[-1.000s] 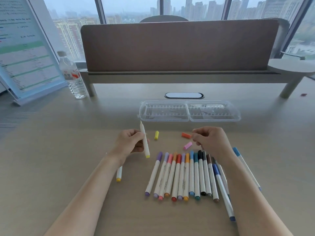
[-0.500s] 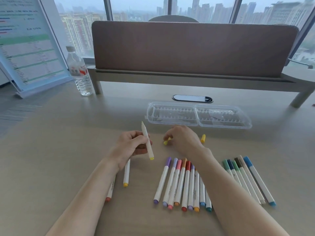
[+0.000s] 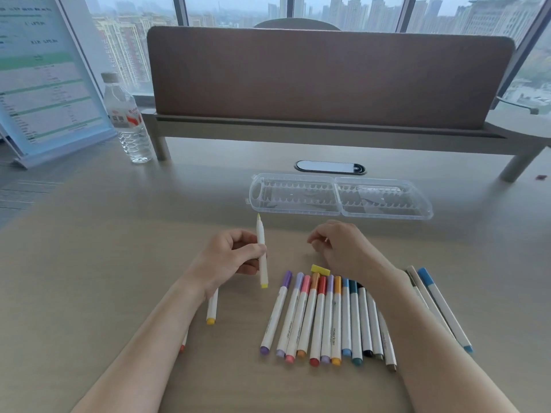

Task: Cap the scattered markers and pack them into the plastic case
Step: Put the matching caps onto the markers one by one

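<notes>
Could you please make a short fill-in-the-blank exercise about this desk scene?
1. The left hand holds an uncapped white marker with a ____ end plug.
2. The clear plastic case lies ____ and holds no markers.
3. A loose yellow cap lies beside the ____ hand.

Missing words: yellow; open; right

The left hand (image 3: 231, 257) is gripping an uncapped marker (image 3: 261, 254) upright; the right hand (image 3: 343, 248) is hovering beside it, fingers curled.
</notes>
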{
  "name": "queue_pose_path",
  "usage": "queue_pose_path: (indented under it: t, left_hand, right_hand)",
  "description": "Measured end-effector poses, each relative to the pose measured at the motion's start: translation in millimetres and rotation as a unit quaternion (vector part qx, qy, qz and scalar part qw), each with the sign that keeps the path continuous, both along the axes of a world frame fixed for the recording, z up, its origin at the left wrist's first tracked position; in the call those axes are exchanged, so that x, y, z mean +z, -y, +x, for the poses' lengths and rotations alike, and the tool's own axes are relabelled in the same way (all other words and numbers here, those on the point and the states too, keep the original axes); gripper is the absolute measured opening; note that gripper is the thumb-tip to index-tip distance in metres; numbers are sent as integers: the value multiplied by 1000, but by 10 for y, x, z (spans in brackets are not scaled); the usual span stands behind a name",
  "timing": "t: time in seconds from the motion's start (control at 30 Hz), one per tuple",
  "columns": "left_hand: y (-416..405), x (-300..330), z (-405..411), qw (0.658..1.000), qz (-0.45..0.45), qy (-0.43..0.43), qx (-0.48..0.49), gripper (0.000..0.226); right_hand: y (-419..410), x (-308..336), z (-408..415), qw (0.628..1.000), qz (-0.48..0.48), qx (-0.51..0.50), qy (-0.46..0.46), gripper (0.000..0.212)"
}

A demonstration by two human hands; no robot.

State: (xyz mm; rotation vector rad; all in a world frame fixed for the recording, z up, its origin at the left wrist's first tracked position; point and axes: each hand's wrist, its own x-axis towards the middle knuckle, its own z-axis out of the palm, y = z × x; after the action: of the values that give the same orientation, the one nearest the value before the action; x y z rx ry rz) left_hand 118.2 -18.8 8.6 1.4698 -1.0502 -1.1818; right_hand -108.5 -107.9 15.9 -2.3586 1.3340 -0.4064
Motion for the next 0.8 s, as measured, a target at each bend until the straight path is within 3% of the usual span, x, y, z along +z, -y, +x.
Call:
queue_pose_path:
  t: [0.1, 0.2, 0.37, 0.6, 0.8]
  left_hand:
    - [3, -5, 12, 1000, -2, 7, 0, 4]
    - [3, -8, 2, 1000, -5, 12, -11, 6]
    - [-42, -1, -57, 999, -14, 21, -48, 10]
    - [-75, -43, -95, 991, -53, 102, -65, 10]
    - [-60, -79, -93, 987, -74, 117, -78, 16]
  right_hand:
    - [-40, 110, -140, 999, 39, 16, -24, 4]
    - [-67, 93, -184, 995, 46, 24, -80, 10]
    - [-75, -3, -129, 998, 18, 9, -62, 15]
    - [-95, 28, -171, 987, 39, -12, 158, 6]
    - [-155, 60, -180, 976, 35, 9, 217, 15]
